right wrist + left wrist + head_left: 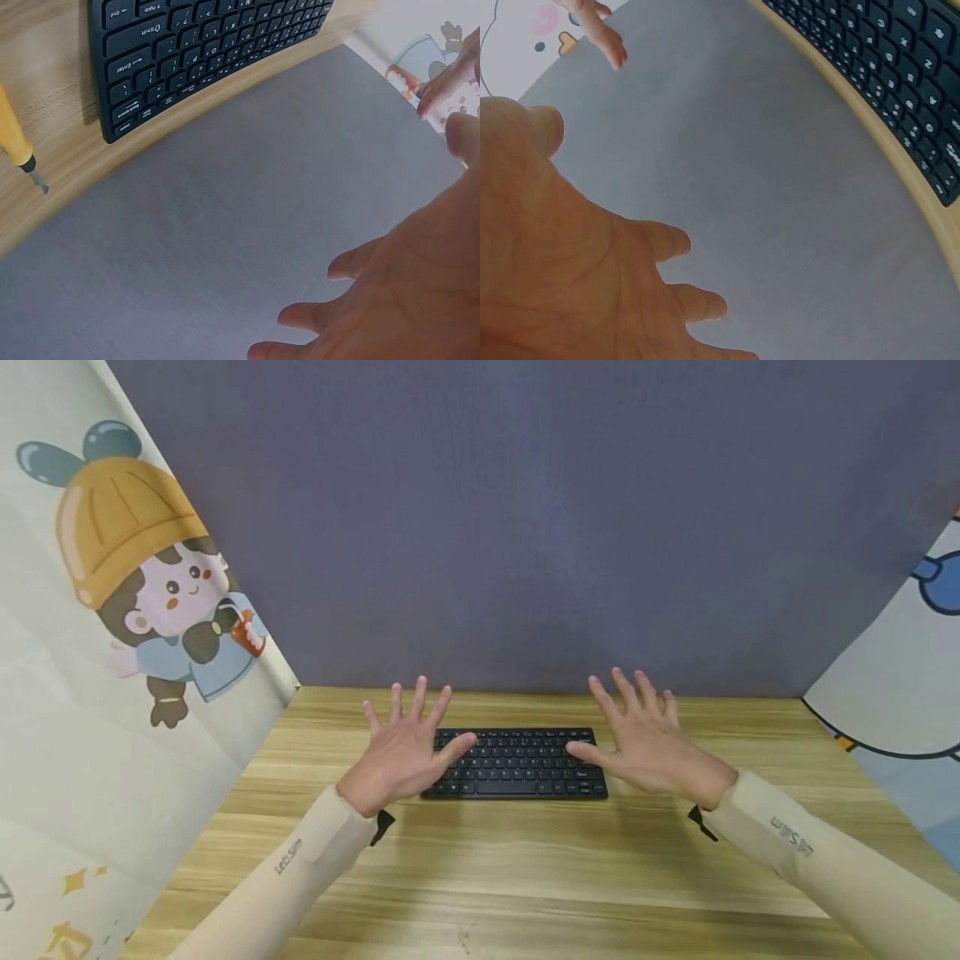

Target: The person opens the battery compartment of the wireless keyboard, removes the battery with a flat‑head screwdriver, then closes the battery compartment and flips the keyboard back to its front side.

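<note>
A black keyboard (525, 768) lies flat on the wooden table, its far edge parallel to the grey panel. My left hand (405, 752) hovers over its left end, fingers spread and straight, holding nothing. Over the right end my right hand (648, 747) is held up the same way, also with nothing in it. Both thumbs point inward and overlap the keys in the head view. The right wrist view also shows a yellow-handled tool (13, 131) with a thin metal tip on the table beside the keyboard; in the head view it is hidden.
A grey panel (525, 527) rises behind the wooden table (510, 877). To the left hangs a white sheet (75, 760) printed with a cartoon figure, and another printed sheet (885, 677) stands at the right.
</note>
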Demonstrator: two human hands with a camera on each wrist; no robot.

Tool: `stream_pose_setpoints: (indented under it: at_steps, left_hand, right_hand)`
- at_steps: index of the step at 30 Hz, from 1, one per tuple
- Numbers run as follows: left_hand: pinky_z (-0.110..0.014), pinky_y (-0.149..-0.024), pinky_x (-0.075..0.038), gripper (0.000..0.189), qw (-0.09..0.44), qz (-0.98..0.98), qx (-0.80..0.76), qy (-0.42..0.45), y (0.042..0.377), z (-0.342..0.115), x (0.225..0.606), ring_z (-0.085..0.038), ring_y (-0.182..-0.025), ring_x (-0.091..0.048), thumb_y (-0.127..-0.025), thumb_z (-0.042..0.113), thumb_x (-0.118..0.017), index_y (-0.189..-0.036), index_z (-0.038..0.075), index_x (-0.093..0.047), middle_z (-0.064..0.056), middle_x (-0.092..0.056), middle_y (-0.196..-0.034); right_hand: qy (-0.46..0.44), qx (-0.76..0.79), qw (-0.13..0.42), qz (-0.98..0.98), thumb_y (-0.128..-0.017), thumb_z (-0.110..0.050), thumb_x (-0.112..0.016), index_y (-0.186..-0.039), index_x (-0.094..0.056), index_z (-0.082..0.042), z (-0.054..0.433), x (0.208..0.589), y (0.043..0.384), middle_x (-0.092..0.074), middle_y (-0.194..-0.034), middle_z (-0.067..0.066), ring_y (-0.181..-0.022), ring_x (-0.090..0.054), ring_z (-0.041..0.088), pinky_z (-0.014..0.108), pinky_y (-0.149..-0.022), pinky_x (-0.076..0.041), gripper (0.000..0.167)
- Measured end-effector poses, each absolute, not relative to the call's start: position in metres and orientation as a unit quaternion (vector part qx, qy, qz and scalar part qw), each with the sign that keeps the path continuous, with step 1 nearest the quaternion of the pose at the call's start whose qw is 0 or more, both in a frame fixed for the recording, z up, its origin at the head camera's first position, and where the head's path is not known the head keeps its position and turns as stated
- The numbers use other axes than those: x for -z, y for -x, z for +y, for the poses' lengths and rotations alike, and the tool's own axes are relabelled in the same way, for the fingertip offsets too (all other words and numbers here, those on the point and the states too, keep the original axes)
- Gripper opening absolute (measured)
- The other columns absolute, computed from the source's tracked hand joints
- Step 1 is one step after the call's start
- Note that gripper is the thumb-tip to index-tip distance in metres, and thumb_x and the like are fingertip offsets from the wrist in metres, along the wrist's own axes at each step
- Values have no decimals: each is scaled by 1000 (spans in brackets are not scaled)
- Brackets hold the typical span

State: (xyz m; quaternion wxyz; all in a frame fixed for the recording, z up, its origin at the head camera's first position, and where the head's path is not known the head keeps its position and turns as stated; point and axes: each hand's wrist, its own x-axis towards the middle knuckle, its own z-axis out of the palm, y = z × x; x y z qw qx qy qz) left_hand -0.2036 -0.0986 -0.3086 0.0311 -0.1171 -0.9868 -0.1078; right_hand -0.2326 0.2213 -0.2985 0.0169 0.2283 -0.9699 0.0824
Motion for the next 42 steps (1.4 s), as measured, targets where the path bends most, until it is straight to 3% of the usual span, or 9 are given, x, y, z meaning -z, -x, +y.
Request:
stream_pose_setpoints:
  at_steps: [12, 19, 25, 34, 37, 42]
  left_hand:
    - [-70, -96, 11, 86, 16, -986, 123, 111, 207, -124, 322, -50, -135, 5, -88, 74, -18, -153, 19, -6, -20, 2, -154]
    - [-69, -100, 4, 83, 21, -977, 167, 130, 211, -140, 338, -49, -136, -8, -92, 69, -26, -154, 16, -10, -20, -11, -154]
    - [-67, -101, -10, 75, 32, -972, 179, 147, 216, -153, 357, -42, -133, -25, -95, 58, -38, -152, 12, -21, -19, -30, -148]
    - [-57, -107, -17, 70, -15, -963, 238, 127, 227, -170, 388, -44, -134, -22, -95, 41, -53, -147, 0, -29, -25, -32, -145]
    - [-54, -106, -23, 68, -23, -959, 255, 123, 229, -173, 396, -42, -133, -28, -95, 38, -55, -144, -3, -32, -26, -38, -141]
    - [-54, -107, -20, 66, -43, -953, 277, 112, 229, -176, 404, -41, -134, -26, -95, 36, -55, -145, -2, -32, -23, -47, -134]
  right_hand:
    - [-229, -103, 22, -968, -83, -76, -40, -153, -5, -14, 208, 317, 230, 0, -155, 22, -137, 3, 48, 72, -97, -2, 100]
    - [-230, -123, 23, -965, -80, -78, -42, -153, -9, -11, 197, 338, 234, -7, -153, 23, -137, -2, 48, 70, -98, -6, 105]
    - [-247, -140, 15, -959, -79, -73, -54, -152, -13, -8, 188, 357, 234, -10, -152, 23, -136, -6, 47, 69, -99, -8, 106]
    - [-266, -157, -25, -951, -69, -58, -77, -151, -18, -11, 169, 391, 239, -17, -150, 21, -135, -14, 44, 70, -98, -16, 112]
    - [-269, -160, -39, -949, -66, -58, -78, -151, -19, -10, 162, 400, 240, -20, -150, 21, -135, -16, 42, 68, -97, -20, 114]
    - [-265, -169, -66, -947, -63, -58, -80, -151, -22, -10, 151, 408, 240, -22, -149, 21, -134, -18, 41, 66, -98, -23, 115]
